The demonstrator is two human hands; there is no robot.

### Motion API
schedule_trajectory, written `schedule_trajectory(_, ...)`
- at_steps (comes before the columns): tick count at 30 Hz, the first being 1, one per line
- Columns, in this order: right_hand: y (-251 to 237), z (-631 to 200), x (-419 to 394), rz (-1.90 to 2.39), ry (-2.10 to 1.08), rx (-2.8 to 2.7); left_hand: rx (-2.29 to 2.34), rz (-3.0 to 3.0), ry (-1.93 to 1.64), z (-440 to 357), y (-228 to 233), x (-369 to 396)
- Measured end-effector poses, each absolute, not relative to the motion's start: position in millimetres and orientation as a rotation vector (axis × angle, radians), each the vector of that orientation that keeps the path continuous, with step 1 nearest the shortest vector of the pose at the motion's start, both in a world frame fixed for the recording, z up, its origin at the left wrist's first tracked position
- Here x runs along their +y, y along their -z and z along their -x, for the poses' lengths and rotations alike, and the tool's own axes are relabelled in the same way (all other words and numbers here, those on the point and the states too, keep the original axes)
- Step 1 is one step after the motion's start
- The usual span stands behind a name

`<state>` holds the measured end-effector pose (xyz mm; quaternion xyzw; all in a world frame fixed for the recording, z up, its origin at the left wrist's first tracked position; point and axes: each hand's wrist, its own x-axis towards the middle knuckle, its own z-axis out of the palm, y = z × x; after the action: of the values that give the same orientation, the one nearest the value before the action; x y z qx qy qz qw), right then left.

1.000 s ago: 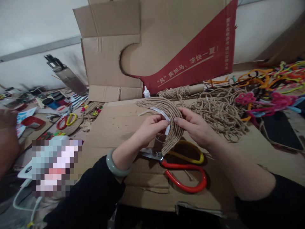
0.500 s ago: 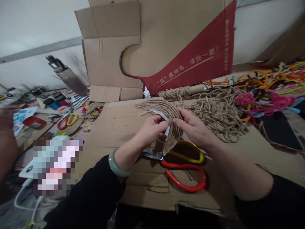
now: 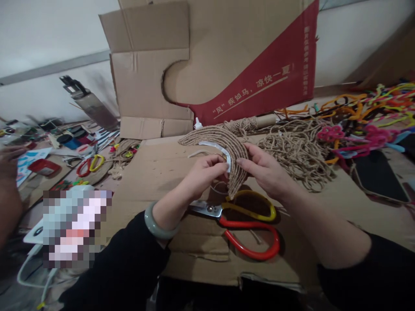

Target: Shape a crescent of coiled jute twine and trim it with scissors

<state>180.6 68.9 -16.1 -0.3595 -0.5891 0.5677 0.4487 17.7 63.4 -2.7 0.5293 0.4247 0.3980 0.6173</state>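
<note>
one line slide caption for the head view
Both hands, left hand and right hand, hold a twine-wrapped arc above scissors.

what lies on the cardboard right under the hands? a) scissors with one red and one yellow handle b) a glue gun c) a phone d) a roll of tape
a: the scissors, one handle red and one yellow, lie on the cardboard sheet just below the left hand and the right hand, which both hold the curved twine-covered piece.
</note>
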Motion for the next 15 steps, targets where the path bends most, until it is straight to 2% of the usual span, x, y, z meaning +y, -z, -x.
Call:
schedule_trajectory(10, 19.2, -179.1, 69.2, 0.924, -1.233, -1.585, 1.016, -1.218, -0.937, -23.0, -0.4, 58.8)
schedule_trajectory(15, 17.6, -181.0, 68.9, 0.881, -1.276, -1.567, 0.977, -1.182, -0.942, -21.5, -0.3, 59.5)
